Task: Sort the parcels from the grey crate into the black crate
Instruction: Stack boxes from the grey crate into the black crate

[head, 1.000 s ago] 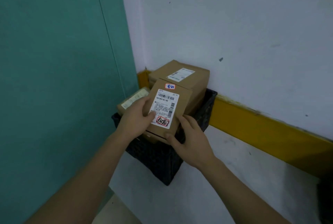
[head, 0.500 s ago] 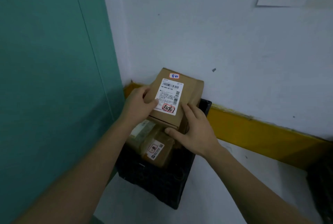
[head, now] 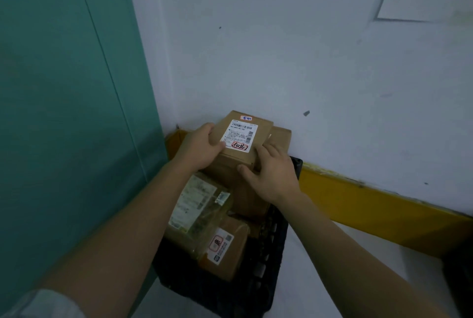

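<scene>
Head view, looking down into a corner. My left hand [head: 198, 149] grasps the left edge of a brown cardboard parcel [head: 243, 138], thumb lying on its top face beside the white shipping label [head: 241, 133], fingers curled over the far left edge. My right hand [head: 268, 173] holds the parcel's near right corner, thumb stretched along the front edge and fingers wrapped up its right side. The parcel lies roughly flat, label upward, with a red-framed sticker [head: 239, 146] at the label's near end and a small handwritten tag [head: 246, 118] near its far edge. It sits on top of a larger brown box [head: 280, 136], whose far right corner shows behind it; whether the parcel's weight rests fully on that box cannot be told.

Below my hands stands the black crate [head: 268, 261], a lattice-walled container set against the wall. Inside it, 2 further parcels show: a tape-wrapped package [head: 197, 210] with a long pale label on the left, and a smaller brown box [head: 227, 246] with a red-and-white sticker nearer to me. The held parcel is at the crate's far end, above its rim.

A teal panel [head: 64, 113] fills the left of the view, a white wall [head: 281, 49] the right, with a yellow skirting band [head: 371, 200] along its foot. A pale sleeve [head: 38, 302] shows at my left elbow.
</scene>
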The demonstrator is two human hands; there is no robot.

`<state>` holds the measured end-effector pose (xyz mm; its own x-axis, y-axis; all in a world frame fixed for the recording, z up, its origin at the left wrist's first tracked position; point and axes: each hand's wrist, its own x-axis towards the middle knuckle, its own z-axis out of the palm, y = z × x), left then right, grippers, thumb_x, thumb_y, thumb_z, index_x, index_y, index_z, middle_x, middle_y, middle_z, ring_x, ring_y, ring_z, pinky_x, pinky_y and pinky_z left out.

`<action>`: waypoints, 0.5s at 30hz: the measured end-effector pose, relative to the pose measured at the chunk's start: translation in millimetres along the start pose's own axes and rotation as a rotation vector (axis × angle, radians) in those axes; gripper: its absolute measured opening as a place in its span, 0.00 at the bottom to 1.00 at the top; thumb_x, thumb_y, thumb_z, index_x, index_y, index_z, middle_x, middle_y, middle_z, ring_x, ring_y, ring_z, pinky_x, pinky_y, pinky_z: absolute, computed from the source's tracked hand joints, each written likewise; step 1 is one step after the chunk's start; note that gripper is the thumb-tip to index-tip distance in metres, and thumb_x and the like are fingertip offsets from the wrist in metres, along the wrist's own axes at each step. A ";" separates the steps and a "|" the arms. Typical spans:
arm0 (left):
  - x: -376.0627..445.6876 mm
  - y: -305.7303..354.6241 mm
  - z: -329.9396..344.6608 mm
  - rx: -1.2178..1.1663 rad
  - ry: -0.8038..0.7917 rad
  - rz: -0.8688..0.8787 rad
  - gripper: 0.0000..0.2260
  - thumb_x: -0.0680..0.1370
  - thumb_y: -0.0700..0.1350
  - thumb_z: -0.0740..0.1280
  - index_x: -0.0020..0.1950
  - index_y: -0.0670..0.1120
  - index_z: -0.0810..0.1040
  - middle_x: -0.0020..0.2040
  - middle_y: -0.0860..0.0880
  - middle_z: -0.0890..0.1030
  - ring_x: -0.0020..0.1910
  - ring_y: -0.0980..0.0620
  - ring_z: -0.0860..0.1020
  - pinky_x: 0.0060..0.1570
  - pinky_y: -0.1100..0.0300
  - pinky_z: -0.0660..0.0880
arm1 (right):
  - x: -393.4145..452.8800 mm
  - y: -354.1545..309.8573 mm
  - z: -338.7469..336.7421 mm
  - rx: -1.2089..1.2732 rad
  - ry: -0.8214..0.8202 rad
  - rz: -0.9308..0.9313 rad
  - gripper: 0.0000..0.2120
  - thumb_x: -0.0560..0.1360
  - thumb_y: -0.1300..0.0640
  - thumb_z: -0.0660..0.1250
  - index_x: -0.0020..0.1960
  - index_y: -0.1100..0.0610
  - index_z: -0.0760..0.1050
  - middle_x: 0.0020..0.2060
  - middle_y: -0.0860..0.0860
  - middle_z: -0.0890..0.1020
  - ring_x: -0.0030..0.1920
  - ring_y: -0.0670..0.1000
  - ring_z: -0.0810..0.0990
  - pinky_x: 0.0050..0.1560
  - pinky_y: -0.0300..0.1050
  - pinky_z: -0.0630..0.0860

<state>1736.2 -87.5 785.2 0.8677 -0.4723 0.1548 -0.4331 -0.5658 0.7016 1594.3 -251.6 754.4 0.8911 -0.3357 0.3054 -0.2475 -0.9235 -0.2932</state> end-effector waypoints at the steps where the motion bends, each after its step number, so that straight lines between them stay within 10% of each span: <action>1: 3.9 -2.3 2.5 0.013 -0.012 -0.001 0.30 0.82 0.49 0.72 0.82 0.46 0.66 0.78 0.45 0.74 0.73 0.44 0.76 0.68 0.51 0.73 | 5.3 1.3 2.9 -0.013 -0.012 -0.001 0.38 0.79 0.28 0.59 0.80 0.51 0.69 0.78 0.53 0.75 0.80 0.59 0.66 0.80 0.62 0.65; 15: 54.6 -18.9 17.4 0.269 -0.139 0.077 0.21 0.87 0.50 0.62 0.78 0.43 0.73 0.76 0.44 0.73 0.72 0.45 0.73 0.71 0.50 0.71 | 39.4 12.9 31.1 -0.088 -0.072 0.037 0.38 0.82 0.28 0.55 0.83 0.51 0.64 0.82 0.53 0.69 0.83 0.61 0.61 0.83 0.65 0.58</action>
<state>1787.5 -114.3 768.2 0.7962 -0.5983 0.0906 -0.5614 -0.6745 0.4795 1638.1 -271.0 734.5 0.9049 -0.3587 0.2293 -0.3103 -0.9245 -0.2215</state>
